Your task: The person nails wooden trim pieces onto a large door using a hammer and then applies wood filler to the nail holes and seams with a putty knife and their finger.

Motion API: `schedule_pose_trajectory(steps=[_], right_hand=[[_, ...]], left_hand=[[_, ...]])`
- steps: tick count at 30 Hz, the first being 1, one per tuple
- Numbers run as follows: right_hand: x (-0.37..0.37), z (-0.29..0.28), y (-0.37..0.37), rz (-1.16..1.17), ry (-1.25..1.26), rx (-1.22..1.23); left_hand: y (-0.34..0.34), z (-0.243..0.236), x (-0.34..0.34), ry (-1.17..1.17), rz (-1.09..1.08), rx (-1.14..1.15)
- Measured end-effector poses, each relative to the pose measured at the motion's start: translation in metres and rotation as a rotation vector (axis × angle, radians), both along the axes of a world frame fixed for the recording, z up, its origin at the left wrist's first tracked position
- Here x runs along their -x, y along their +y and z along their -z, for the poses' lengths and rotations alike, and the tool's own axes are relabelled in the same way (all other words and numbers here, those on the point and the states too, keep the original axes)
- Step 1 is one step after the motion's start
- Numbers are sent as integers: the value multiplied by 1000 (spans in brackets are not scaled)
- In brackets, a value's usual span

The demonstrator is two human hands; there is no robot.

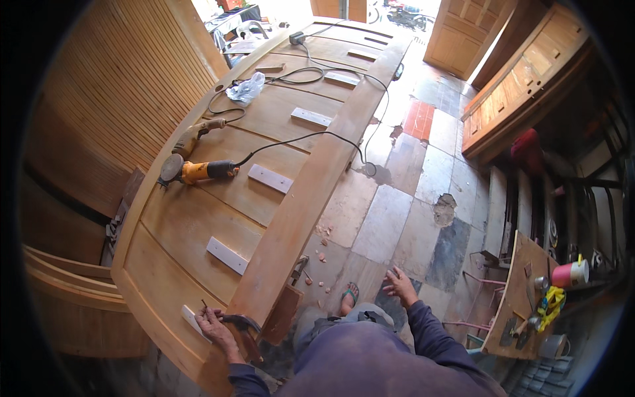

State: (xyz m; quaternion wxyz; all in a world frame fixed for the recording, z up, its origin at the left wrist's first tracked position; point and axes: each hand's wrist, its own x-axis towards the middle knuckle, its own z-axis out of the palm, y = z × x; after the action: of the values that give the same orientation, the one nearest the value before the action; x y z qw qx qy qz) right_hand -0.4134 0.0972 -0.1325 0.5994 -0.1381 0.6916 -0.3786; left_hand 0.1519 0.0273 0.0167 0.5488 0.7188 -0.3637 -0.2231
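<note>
My left hand [219, 332] is at the near end of a large curved wooden panel [178, 231]. Its fingers are pinched on a small thin dark piece, too small to name, beside a pale wooden strip [192, 319]. Right beside that hand is a dark curved handle-like thing [243, 322]; whether it is touched I cannot make out. Over the tiled floor, my right hand [399, 286] is held out with fingers apart and holds nothing. Further up the panel lies an orange angle grinder [202, 172], next to a tan power tool [194, 137].
More pale strips [270, 178] lie across the panel. A cord [291, 140] trails over its edge, near a plastic bag [246, 89]. At right, a small table [506, 324] bears a pink-and-white can [570, 272] and a yellow packet [551, 308]. Debris [322, 257] dots the floor.
</note>
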Motion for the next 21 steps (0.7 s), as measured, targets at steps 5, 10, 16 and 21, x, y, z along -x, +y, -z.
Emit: schedule_pose_trajectory(steps=[5,10,16,21], right_hand=[[33,1,-88,28,-66,37],[40,-10,-179,107,-290,143],[38,-21,-308,179,-585,232],[56,-8,-390,386,-891,281]], left_hand=[[-27,-17,-1,39,-60,-70],[-110,-87,80,-179,26,40],[-218,-85,209,-614,600,255],[-305,-100,299,-625,821,250]])
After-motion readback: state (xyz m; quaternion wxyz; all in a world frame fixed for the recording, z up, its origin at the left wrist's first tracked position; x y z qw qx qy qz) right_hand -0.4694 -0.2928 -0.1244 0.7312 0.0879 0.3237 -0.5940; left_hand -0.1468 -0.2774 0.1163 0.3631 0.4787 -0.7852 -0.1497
